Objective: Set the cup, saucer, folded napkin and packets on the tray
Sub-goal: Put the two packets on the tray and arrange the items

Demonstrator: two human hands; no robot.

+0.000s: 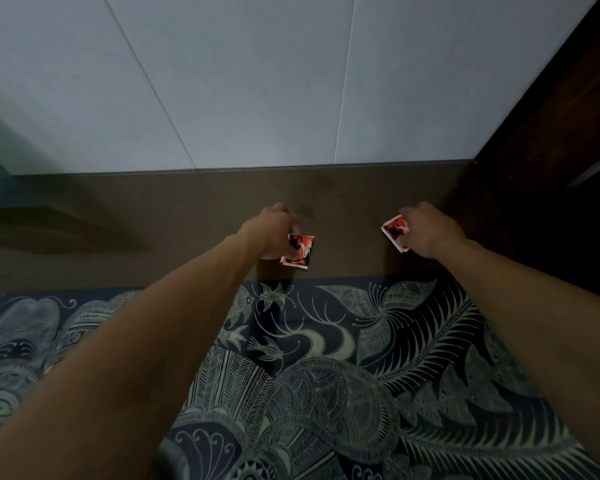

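Head view: two hands [271, 233] [426, 230], two packets [298, 252] [395, 230]

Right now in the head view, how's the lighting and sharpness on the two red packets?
Head view: dim overall, light falling mostly on the pale wall; the red-and-black packet in the left hand and the one in the right hand are softly blurred, print unreadable. Faint hand shadows on the brown surface. Wide-angle bending at the edges; right side nearly black.

One head-worn wide-angle camera looks forward and steeply down from above the person's two outstretched forearms. It faces a pale wall [257, 81], with a brown ledge [153, 220] farther off and patterned cloth [326, 375] nearest below.
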